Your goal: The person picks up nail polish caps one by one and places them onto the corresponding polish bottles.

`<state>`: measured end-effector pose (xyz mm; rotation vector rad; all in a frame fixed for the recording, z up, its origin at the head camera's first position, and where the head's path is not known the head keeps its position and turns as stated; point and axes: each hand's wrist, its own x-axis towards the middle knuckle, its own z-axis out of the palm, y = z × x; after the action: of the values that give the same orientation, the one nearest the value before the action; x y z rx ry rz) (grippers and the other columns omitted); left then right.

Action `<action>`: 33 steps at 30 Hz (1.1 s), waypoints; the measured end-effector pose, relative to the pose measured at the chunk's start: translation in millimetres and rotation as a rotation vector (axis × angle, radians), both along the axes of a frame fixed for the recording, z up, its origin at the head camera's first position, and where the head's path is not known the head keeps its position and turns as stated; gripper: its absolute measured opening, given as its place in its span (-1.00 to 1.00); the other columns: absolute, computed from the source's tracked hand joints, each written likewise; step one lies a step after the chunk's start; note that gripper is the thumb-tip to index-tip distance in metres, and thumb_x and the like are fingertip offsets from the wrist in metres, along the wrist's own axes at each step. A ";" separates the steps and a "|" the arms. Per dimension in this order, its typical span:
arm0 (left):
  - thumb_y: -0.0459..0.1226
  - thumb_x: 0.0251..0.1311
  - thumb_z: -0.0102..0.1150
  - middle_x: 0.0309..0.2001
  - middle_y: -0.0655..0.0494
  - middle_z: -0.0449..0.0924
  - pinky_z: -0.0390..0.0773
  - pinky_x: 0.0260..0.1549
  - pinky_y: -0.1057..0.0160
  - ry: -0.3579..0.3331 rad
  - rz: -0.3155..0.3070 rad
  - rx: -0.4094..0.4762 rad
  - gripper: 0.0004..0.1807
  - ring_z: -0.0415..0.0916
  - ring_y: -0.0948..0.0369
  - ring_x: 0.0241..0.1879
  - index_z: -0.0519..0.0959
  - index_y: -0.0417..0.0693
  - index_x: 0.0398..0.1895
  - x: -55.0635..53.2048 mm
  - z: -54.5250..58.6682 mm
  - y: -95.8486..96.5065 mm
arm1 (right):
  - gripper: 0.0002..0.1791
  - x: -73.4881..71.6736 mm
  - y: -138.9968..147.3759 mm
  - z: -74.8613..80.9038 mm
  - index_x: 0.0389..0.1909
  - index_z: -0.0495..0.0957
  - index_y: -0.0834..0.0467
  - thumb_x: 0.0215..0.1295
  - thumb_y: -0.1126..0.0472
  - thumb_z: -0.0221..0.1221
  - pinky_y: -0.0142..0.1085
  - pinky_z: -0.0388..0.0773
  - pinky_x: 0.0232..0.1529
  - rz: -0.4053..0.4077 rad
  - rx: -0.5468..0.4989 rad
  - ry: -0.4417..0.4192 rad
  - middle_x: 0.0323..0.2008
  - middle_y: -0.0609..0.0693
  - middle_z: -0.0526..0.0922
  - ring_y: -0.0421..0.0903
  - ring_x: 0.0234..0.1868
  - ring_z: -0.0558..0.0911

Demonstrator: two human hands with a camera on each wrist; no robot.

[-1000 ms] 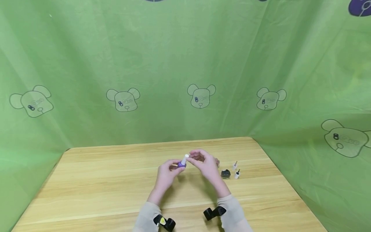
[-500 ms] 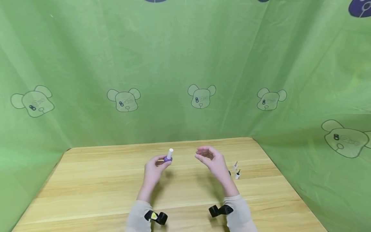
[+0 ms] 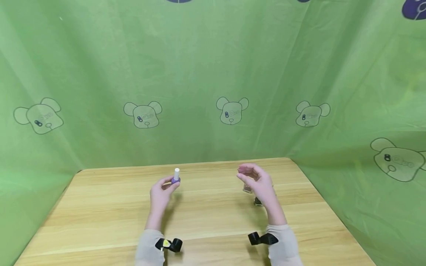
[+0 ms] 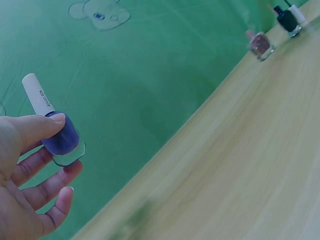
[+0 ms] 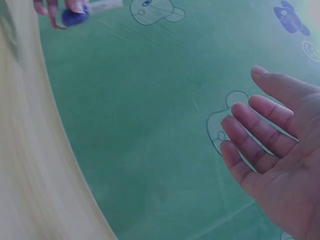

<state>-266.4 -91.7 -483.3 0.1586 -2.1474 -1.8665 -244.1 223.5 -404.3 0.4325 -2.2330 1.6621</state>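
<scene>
My left hand (image 3: pixel 161 195) holds a purple nail polish bottle (image 4: pixel 64 137) above the table, thumb on its near side and fingers behind. The bottle's white cap (image 4: pixel 36 93) is on and points upward. To the right, my right hand (image 3: pixel 261 184) hovers over the table with nothing in it; its fingers are loosely bent and the thumb stands apart (image 5: pixel 280 145). Below and behind that hand stand a pink nail polish bottle (image 4: pixel 261 45) and a dark one (image 4: pixel 287 20), both with open necks in the left wrist view.
A white brush cap (image 4: pixel 297 13) stands beside the dark bottle, mostly hidden by my right hand in the head view. The wooden table (image 3: pixel 206 221) ends at a green curtain (image 3: pixel 186 133) at the back and right.
My left hand has moved left with the purple bottle, away from the right hand. My right hand has let go of the white cap and moved right, above the other bottles.
</scene>
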 end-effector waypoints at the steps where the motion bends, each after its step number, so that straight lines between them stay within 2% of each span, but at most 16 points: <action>1: -0.31 0.03 0.43 0.05 -0.17 0.65 0.70 -0.15 0.28 -0.004 0.010 0.000 -0.59 0.66 -0.01 -0.06 0.63 -0.17 0.00 -0.5 -1.0 -2.6 | -0.64 0.3 2.0 0.7 -0.02 0.55 0.35 0.19 0.30 0.32 -0.55 0.56 0.03 0.002 -0.006 0.012 -0.08 0.34 0.64 -0.34 -0.12 0.63; 5: -0.30 0.05 0.42 0.06 -0.19 0.63 0.69 -0.23 0.33 -0.019 0.040 0.006 -0.58 0.65 -0.01 -0.06 0.62 -0.19 0.02 -1.0 -4.0 -11.6 | -0.67 0.7 10.1 2.4 -0.04 0.54 0.39 0.20 0.36 0.29 -0.57 0.55 0.03 -0.009 -0.026 0.046 -0.08 0.38 0.63 -0.36 -0.13 0.63; 10: -0.31 0.05 0.42 0.06 -0.19 0.63 0.71 -0.21 0.15 -0.040 0.066 0.038 -0.58 0.64 0.06 -0.09 0.62 -0.18 0.03 -5.0 -9.5 -20.3 | -0.68 0.7 19.8 3.8 -0.03 0.54 0.38 0.20 0.36 0.29 -0.56 0.55 0.06 -0.042 -0.030 0.062 -0.08 0.33 0.63 -0.36 -0.13 0.63; 15: -0.29 0.08 0.40 0.08 -0.17 0.61 0.70 -0.16 0.05 -0.065 0.065 0.038 -0.57 0.62 0.15 -0.11 0.60 -0.17 0.05 -7.7 -13.8 -26.5 | -0.67 1.5 29.4 3.4 -0.02 0.54 0.38 0.20 0.37 0.29 -0.56 0.55 0.06 -0.068 -0.020 0.072 -0.10 0.22 0.67 -0.36 -0.12 0.64; 18: -0.29 0.09 0.38 0.11 -0.19 0.60 0.69 -0.15 0.09 -0.076 0.057 0.030 -0.56 0.63 0.10 -0.07 0.58 -0.17 0.07 -7.5 -14.9 -29.4 | -0.66 3.2 35.9 1.2 -0.01 0.53 0.40 0.21 0.38 0.28 -0.58 0.54 0.05 -0.083 0.002 0.076 -0.09 0.24 0.66 -0.39 -0.12 0.63; 22: -0.31 0.09 0.38 0.11 -0.22 0.60 0.70 -0.19 0.23 -0.077 0.057 -0.025 -0.57 0.64 -0.02 -0.01 0.59 -0.19 0.06 -9.2 -16.9 -36.3 | -0.66 6.1 45.9 -3.3 0.00 0.53 0.38 0.22 0.35 0.28 -0.61 0.53 0.04 -0.113 0.035 0.078 -0.07 0.32 0.64 -0.42 -0.11 0.61; 25: -0.32 0.10 0.37 0.09 -0.23 0.61 0.70 -0.17 0.24 -0.074 0.053 -0.089 -0.59 0.64 -0.07 0.00 0.59 -0.20 0.05 -12.7 -19.0 -44.0 | -0.67 8.3 54.2 -6.3 -0.01 0.55 0.35 0.22 0.32 0.29 -0.62 0.53 0.03 -0.149 0.066 0.090 -0.08 0.29 0.65 -0.44 -0.12 0.61; 29: -0.33 0.11 0.35 0.09 -0.26 0.60 0.69 -0.06 0.09 -0.064 0.018 -0.146 -0.59 0.63 -0.12 0.02 0.57 -0.23 0.05 -17.3 -18.2 -52.9 | -0.67 10.4 67.1 -11.4 -0.03 0.56 0.35 0.21 0.32 0.30 -0.65 0.51 0.02 -0.203 0.098 0.098 -0.11 0.18 0.68 -0.46 -0.15 0.60; 33: -0.33 0.13 0.34 0.09 -0.28 0.60 0.66 0.00 0.02 -0.055 -0.020 -0.194 -0.59 0.62 -0.14 0.02 0.57 -0.24 0.06 -23.7 -14.6 -60.4 | -0.68 11.4 79.3 -17.7 -0.04 0.57 0.35 0.20 0.32 0.31 -0.68 0.49 0.02 -0.250 0.122 0.096 -0.14 0.04 0.69 -0.47 -0.15 0.60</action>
<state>-290.2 -152.1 -497.9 0.1493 -2.3601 -1.6695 -232.7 302.8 -421.9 0.2447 -2.2214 1.3565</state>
